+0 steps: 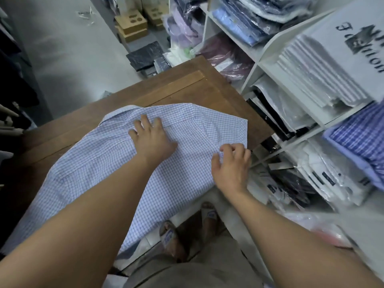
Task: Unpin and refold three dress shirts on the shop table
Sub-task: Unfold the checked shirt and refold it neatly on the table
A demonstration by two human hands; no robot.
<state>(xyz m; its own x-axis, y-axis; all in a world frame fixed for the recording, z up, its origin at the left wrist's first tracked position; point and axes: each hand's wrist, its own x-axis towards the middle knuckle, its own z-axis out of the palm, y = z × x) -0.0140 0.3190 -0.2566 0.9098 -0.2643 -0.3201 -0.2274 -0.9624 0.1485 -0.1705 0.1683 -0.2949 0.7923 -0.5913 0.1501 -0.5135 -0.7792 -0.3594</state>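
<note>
A light blue checked dress shirt (99,163) lies spread face down over the brown wooden table (182,88), its collar at the far edge and its lower part hanging off the near edge. My left hand (152,138) presses flat on the shirt's upper middle, fingers spread. My right hand (232,163) pinches a fold of the fabric near the shirt's right side, at the table's right edge.
White shelves (268,57) full of bagged, folded shirts stand close on the right. Packaged shirts (145,57) and cardboard boxes (131,26) lie on the grey floor beyond the table. Dark hanging clothes (12,80) are on the left. My sandalled feet (172,235) show below.
</note>
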